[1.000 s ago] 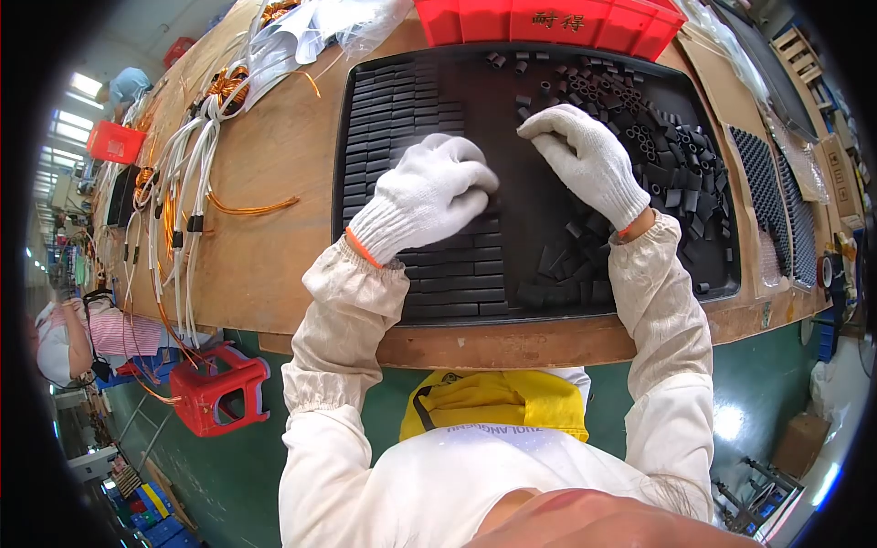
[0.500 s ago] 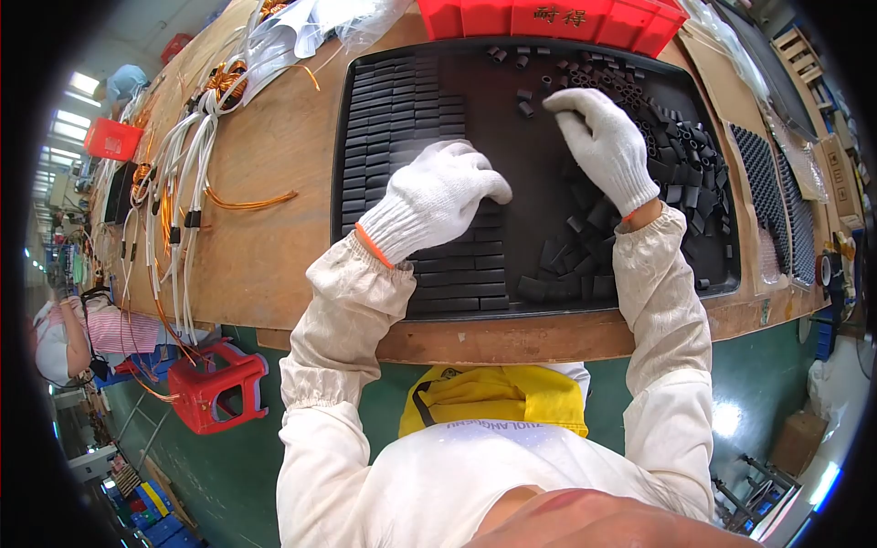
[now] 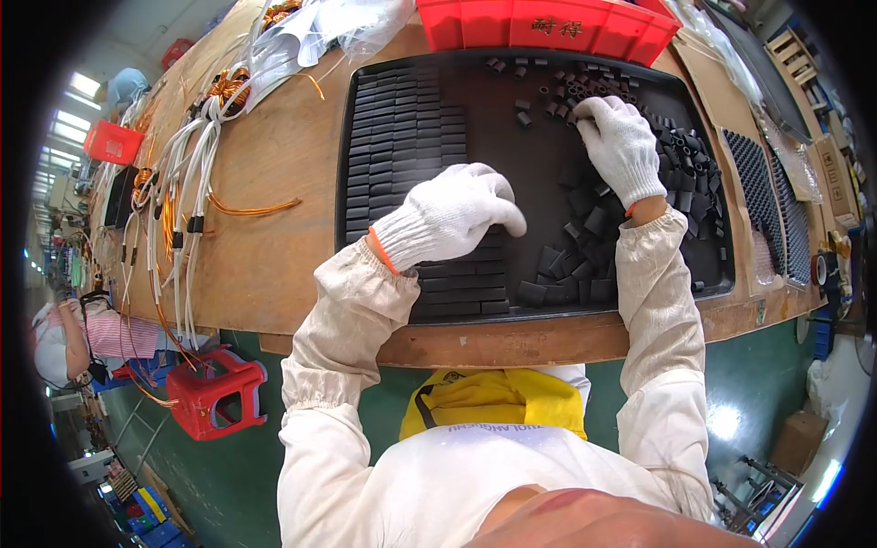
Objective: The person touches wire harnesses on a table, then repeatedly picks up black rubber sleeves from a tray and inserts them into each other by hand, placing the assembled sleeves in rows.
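We watched two white-gloved hands over a black tray [image 3: 493,119] on the wooden table [image 3: 274,146]. Black pieces lay in it two ways: packed in neat rows [image 3: 388,128] down the left side, and as loose pieces [image 3: 690,164] heaped on the right, with a bare strip between.

Since the earlier views, the right hand [image 3: 621,146] had shifted rightward, away from the strip and further over the heap. Its fingers were bent, the thumb close to them, and we could not tell whether a piece was pinched there. The left hand [image 3: 452,215] had slid right and toward the body; it hung over the inner edge of the rows, fingers loosely curled and thumb reaching out above the strip. Its palm side was hidden, so we could not say if it held anything.

We saw no clear change in the visible rows; the left glove covered some of them. To us, the shift meant that the right hand was better placed at the loose supply, while the left stood between rows and strip. A red bin [image 3: 548,35] sat just beyond the tray.
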Tool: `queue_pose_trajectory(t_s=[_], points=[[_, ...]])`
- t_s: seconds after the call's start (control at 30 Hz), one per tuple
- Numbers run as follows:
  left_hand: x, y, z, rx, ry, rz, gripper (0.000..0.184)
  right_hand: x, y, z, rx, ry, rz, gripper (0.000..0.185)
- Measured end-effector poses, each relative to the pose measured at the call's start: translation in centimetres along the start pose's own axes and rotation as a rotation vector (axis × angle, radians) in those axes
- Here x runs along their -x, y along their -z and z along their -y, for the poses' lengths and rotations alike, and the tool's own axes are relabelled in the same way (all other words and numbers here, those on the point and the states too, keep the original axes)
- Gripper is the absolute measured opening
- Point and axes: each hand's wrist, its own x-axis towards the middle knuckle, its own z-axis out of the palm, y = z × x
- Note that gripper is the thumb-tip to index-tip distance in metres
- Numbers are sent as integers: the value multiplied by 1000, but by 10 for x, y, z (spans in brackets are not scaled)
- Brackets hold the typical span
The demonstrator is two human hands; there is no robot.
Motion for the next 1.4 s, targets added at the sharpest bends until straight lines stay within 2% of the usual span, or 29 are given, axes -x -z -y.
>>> queue_pose_trajectory(t_s=[0.2,0.3,0.4,0.47,0.53,0.6,0.67,0.73,0.8,0.87,0.9,0.93,1.0,1.03,1.13,1.2,1.27,1.33,1.4], points=[[-3,1,4,-208,142,-187,32,1,4,5,5,-5,89,11],[-4,1,8,-221,128,-254,31,-2,3,0,47,12,29,12],[-4,0,14,-234,113,-344,30,-1,9,-4,45,-25,62,13],[-5,-1,15,-256,97,-397,29,-1,17,-2,-55,-24,159,17],[-6,0,16,-214,138,-485,21,-2,31,6,-93,-79,389,33],[-5,-1,21,-256,116,-521,21,4,33,12,-40,-7,504,39],[-6,-1,21,-229,115,-507,19,4,30,14,-77,-3,504,37],[-8,-3,19,-235,104,-513,18,0,28,12,-240,38,655,33],[-9,-6,19,-224,95,-520,20,1,24,16,-275,39,612,27],[-14,-7,20,-35,108,-568,23,-4,23,22,-475,-97,557,22],[-14,-11,20,166,232,-551,25,-5,24,25,-506,-147,554,19],[-19,-9,18,160,227,-553,25,-6,21,26,-505,-144,547,19],[-29,-11,16,384,434,-495,25,-2,12,24,-609,-200,431,21],[-33,-7,13,296,410,-458,28,-3,11,27,-666,-182,407,22],[-41,-12,10,404,458,-506,30,-2,13,39,-792,-295,358,23],[-36,-12,10,346,453,-496,33,1,8,43,-850,-301,339,22],[-31,3,-5,488,575,-304,36,2,6,53,-995,-361,278,21],[-28,-2,-4,565,553,-341,36,3,7,62,-1030,-369,273,21],[-26,-2,-7,404,523,-364,33,8,7,69,-1056,-277,247,21]])
